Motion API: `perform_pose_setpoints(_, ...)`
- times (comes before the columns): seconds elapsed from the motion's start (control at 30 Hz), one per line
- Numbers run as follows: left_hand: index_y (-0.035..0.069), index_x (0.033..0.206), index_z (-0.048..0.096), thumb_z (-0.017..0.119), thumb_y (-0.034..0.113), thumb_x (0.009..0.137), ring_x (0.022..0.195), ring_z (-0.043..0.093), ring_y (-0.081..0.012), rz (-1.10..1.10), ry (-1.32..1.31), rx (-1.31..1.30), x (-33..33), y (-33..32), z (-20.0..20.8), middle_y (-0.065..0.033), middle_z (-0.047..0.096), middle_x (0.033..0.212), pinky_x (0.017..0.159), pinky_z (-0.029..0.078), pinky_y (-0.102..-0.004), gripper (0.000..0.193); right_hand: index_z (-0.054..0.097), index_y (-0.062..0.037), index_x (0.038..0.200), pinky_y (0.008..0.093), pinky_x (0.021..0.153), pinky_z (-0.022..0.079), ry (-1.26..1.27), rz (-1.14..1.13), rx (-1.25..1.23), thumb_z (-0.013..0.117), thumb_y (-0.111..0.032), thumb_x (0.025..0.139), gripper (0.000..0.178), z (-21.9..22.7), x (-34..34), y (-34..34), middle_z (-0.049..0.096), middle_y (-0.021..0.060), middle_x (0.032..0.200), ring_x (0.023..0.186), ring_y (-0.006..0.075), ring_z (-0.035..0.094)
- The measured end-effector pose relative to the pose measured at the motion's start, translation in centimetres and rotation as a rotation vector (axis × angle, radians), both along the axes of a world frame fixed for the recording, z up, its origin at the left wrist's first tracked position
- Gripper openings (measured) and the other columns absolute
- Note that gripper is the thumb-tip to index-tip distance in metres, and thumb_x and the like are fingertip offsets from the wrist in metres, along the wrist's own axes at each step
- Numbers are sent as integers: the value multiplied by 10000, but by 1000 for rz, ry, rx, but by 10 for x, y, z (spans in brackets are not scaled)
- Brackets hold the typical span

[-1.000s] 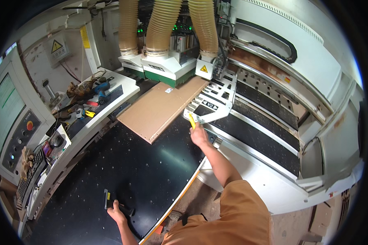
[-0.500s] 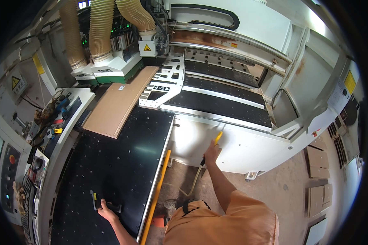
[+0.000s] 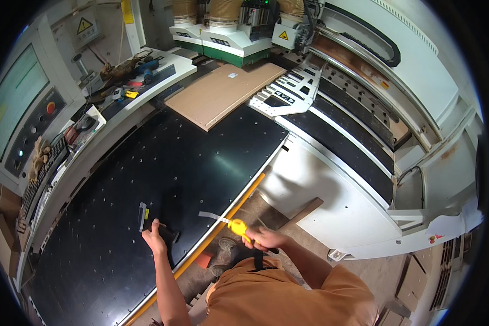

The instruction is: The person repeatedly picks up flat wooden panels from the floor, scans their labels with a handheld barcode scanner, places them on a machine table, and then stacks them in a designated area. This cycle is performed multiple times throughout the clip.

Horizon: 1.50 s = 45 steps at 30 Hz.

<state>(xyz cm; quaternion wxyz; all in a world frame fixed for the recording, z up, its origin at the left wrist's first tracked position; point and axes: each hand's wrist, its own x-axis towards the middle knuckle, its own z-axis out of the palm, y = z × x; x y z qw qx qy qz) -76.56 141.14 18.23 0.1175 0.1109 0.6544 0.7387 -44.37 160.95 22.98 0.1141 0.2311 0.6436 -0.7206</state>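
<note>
My right hand (image 3: 263, 238), near the table's front edge, grips a yellow air blow gun (image 3: 238, 228). Its pale, motion-blurred nozzle points left over the black table (image 3: 119, 163). Above the tabletop, my left hand (image 3: 155, 238) is closed on a dark hand tool (image 3: 143, 216) with a grey bar-shaped head and a yellow label. I cannot make out its exact kind. A brown board (image 3: 223, 92) lies at the far end of the table, beside the white slotted machine plate (image 3: 289, 89).
A yellow rail (image 3: 212, 235) runs along the table's front edge. At the left stand a control panel (image 3: 30, 122), a keyboard (image 3: 42, 176) and a shelf with tools (image 3: 130, 89). The machine's white side panel (image 3: 331, 195) borders the right.
The view has swung left and toward the table. My right hand has brought the blow gun from beside the white panel to the table's edge. The left hand still holds the dark tool.
</note>
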Motion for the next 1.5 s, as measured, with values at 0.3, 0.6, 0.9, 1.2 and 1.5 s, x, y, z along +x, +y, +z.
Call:
perform_pose_setpoints(0.3, -52, 819, 634, 663, 239, 843, 662, 590, -162, -7, -15, -132, 23, -28, 0, -91, 649, 711, 667, 442, -296, 293, 501, -67, 950, 265, 361, 367, 139, -743, 621, 404, -436, 1062, 397, -38, -63, 79, 474, 4, 684, 399, 88, 419)
perform_pose_setpoints(0.6, -40, 781, 638, 643, 275, 843, 708, 610, -187, 8, -125, -56, 10, -7, 11, -128, 666, 745, 707, 459, -325, 322, 555, 3, 1086, 285, 395, 401, 128, -1337, 657, 418, -433, 1056, 458, -58, -48, 183, 621, 67, 698, 430, 136, 508)
perform_pose_setpoints(0.9, -56, 855, 675, 671, 296, 842, 777, 628, -188, 52, -51, -169, -49, 50, 31, -124, 699, 817, 775, 478, -330, 352, 546, -34, 1289, 278, 672, 492, 29, -1305, 56, 542, -344, 1033, 402, -235, -73, 163, 646, 64, 1007, 843, 166, 632)
perform_pose_setpoints(1.2, -6, 921, 695, 676, 267, 874, 693, 591, -124, 316, -220, -194, -124, 65, 27, -52, 651, 772, 647, 463, -267, 279, 581, 2, 1070, 337, 801, 446, 210, -1092, 1245, 618, -130, 977, 166, -134, -32, 266, 589, 72, 1012, 902, 175, 530)
perform_pose_setpoints(1.5, -29, 958, 712, 698, 182, 797, 803, 605, -125, 354, -27, -186, -79, 57, 0, -27, 680, 848, 743, 491, -296, 266, 495, 35, 1294, 486, 1079, 360, 416, -135, 1489, 729, -104, 833, 535, 8, -189, 263, 454, 196, 1390, 1267, 401, 443)
